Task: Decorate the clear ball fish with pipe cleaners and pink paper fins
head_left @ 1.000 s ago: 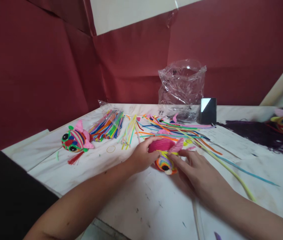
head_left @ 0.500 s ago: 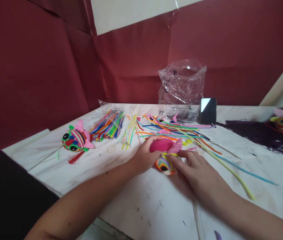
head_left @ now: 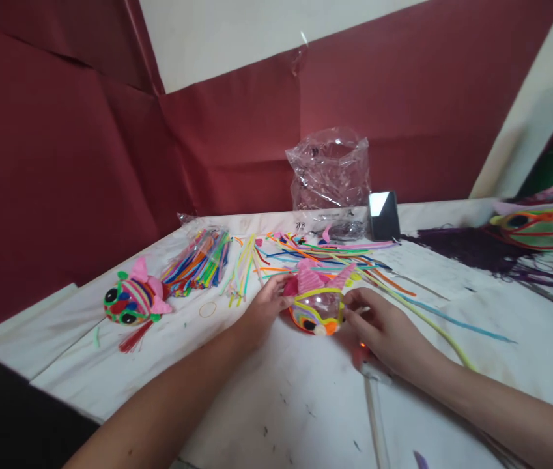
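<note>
– How far along does it look?
– On the marble tabletop (head_left: 237,404), or just above it, the left hand (head_left: 267,303) grips one side of the figure (head_left: 318,303) and the right hand (head_left: 371,319) pinches the opposite edge. Pink fins (head_left: 309,279) and a black eye (head_left: 309,324) are on; the clear front within yellow outlines looks uncovered, so I'd say partly done.
– What's around?
– A plastic bag (head_left: 332,169) behind, a strip bundle (head_left: 202,264), a fuller-covered fish (head_left: 134,293) leftward, a phone (head_left: 383,216).
– In the way?
– Loose strips (head_left: 456,318) crowd close behind, and fingers hide some edge.
</note>
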The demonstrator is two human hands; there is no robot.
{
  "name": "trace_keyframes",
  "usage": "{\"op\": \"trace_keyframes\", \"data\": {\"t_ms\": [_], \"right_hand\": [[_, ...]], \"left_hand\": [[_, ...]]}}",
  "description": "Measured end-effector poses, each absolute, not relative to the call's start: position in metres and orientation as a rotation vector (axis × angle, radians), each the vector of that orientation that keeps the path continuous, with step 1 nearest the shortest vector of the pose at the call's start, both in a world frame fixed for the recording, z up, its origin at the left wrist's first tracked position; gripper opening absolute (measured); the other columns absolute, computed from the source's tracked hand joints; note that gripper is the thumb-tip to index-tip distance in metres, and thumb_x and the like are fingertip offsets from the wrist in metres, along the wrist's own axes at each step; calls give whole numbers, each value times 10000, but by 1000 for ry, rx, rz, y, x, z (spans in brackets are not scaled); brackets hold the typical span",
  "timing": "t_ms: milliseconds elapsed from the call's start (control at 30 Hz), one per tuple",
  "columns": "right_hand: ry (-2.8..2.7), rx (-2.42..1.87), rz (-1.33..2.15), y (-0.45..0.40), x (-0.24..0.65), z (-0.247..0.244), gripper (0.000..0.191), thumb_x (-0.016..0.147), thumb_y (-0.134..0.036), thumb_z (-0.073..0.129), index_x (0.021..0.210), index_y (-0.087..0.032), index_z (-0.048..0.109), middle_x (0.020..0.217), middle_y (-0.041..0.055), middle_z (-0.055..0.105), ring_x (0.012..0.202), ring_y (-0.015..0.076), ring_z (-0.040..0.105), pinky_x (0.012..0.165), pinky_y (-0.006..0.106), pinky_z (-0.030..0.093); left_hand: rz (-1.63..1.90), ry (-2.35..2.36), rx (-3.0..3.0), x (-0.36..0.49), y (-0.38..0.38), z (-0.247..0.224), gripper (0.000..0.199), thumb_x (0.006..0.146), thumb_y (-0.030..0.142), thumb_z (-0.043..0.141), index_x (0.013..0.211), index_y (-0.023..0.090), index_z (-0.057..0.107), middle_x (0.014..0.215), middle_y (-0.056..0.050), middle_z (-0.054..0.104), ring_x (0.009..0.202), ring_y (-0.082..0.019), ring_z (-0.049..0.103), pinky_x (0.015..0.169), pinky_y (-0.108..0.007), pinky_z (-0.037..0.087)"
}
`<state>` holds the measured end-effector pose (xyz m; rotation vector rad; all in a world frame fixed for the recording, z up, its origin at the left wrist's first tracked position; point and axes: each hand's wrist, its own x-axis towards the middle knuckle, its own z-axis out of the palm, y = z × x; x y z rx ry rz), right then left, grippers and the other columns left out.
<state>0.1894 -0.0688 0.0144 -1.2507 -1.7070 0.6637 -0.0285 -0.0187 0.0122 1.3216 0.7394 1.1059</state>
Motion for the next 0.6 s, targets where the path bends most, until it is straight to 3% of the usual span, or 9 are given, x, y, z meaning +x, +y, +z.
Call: {"op": "trace_keyframes", "data": {"t_ms": [100,233,367,467,600], "right_hand": [[-1791,-1205,289,-65,191,18,110,800,-238,459,782,-236,567,741,25,645,635,189,645,549,316,525],[-1871,-1174,171,-63,194,24,188,805,-159,412,738,-239,569,734,23,678,723,204,660,702,381,542],[-1910,-975,-38,-67,195,29,238,867,-123,407,839,-233,617,900,50,751,883,213,700,966,534,453],[-1903,-821,-216,-72,194,34,253,881,-90,428,945,-229,630,978,71,753,942,209,694,1009,561,416],[-1850,-744,-310,-78,191,41,265,866,-71,454,1027,-211,612,1015,95,743,963,212,685,957,508,480]], "left_hand": [[1094,760,1308,-27,-22,18,484,744,301,673,1204,206,558,1383,-114,555,1252,-280,532,1040,-423,417],[1041,835,1423,-27,-25,27,471,783,365,644,1219,205,564,1341,-128,594,1234,-276,547,1031,-423,435],[1060,675,1380,-28,-22,24,532,813,438,597,1272,179,522,1302,-142,609,1235,-294,550,1047,-459,411],[1088,561,1337,-28,-19,21,468,842,432,566,1225,162,560,1265,-138,630,1253,-298,537,1084,-473,374],[1085,473,1277,-26,-25,26,441,839,399,597,1215,170,584,1300,-139,615,1282,-323,515,1104,-493,352]]}}
